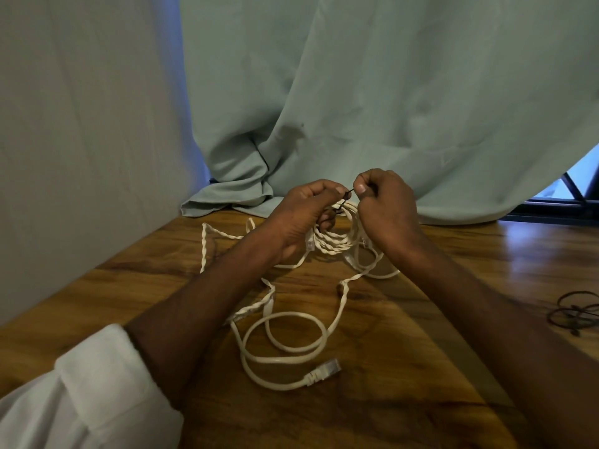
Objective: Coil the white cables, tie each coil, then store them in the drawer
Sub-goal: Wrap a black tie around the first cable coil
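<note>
White cable coil (334, 239) gripped by left hand (304, 215), right hand (385, 209) pinching black tie (347, 195)

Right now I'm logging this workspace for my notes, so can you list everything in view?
coiled cable: one, white, held above the table between both hands
black tie: one, pinched and pulled by both hands at the coil's top
loose cables: count unclear, white, tangled on the table, one plug end nearest the camera
spare ties: a few, black, table's right edge
table: one, brown wood
curtain: one, pale green, behind
sleeve: one, white, lower left
left hand: grips coil and tie
right hand: pinches tie
</note>
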